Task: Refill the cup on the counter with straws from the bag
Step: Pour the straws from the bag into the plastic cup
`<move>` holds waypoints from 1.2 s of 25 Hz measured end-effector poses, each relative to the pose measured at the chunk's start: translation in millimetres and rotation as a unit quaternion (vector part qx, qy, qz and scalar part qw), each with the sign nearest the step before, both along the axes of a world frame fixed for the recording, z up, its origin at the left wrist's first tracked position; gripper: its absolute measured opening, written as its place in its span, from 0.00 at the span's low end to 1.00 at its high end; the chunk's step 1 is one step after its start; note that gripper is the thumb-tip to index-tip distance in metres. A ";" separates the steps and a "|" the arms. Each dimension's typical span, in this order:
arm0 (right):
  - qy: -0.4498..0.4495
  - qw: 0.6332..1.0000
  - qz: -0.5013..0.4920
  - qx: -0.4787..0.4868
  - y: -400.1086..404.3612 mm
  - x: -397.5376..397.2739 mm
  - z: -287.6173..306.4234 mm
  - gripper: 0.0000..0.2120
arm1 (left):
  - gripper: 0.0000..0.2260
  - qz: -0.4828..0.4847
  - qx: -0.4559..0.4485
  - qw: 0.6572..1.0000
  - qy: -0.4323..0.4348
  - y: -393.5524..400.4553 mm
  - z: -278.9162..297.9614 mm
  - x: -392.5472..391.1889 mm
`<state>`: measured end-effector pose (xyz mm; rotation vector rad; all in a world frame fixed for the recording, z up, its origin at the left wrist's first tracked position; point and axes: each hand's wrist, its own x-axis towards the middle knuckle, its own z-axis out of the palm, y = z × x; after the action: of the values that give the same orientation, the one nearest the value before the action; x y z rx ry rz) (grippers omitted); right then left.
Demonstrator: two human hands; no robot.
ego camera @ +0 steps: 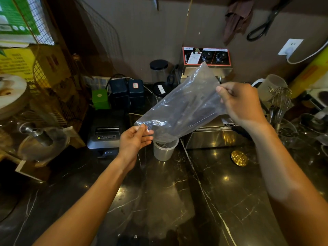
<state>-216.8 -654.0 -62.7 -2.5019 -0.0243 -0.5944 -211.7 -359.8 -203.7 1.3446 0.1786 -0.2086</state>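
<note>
Dark marble tabletop [221,183], pale veins, glossy under lamp reflections; brown wall behind; clutter along the far edge. Left: black receipt printer [106,134]; beyond it a green box [100,101] and two dark boxes [126,91]; farther left, wire mesh rack [51,96] with cartons. Right of centre: steel appliance [207,68] with two dials on a red-trimmed panel; whisk [281,102] and pitcher [269,86] at far right; scissors [262,23] hang on the wall; round brass disc [239,158] lies flat on the tabletop, near right of the cup.

Clear plastic bag [182,107] held in the air over the middle of the tabletop, tilted; high end far right, low end near left. Dark straws [184,110] show dimly through the film, lying along its length; count unclear. Low mouth of the bag sits at the rim of the translucent cup [164,150], which stands upright on the tabletop just left of the steel appliance; whether any straws are inside the cup cannot be told.

Left hand [135,141]: grip closed, thumb and fingers pinching the bag's lower edge, just left of the cup. Right hand [241,103]: grip closed, pinching the bag's upper edge, raised above the appliance.
</note>
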 end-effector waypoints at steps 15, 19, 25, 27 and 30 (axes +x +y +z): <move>-0.058 0.996 0.050 0.046 21.9 6.9 27.8 0.09 | 0.12 0.021 0.011 0.999 -0.023 -10.2 -3.7 -16.6; -0.080 0.994 0.058 0.041 27.1 11.3 32.5 0.12 | 0.12 0.041 -0.015 0.999 -0.028 -12.2 -1.0 -19.0; -0.081 0.995 0.046 0.020 40.3 20.5 49.7 0.11 | 0.12 0.064 -0.055 0.996 -0.024 -12.6 -1.0 -22.8; -0.076 0.996 0.044 0.014 47.8 23.9 54.5 0.10 | 0.12 0.067 -0.070 0.995 -0.015 -13.2 -3.4 -23.5; -0.038 0.997 0.047 -0.040 58.4 28.3 61.0 0.10 | 0.12 0.070 -0.075 0.995 0.010 -13.9 -6.4 -21.4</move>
<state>-188.6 -595.7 -1.6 -2.5381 -0.1966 -0.6608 -233.1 -373.7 -210.1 1.1765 0.2677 -0.1141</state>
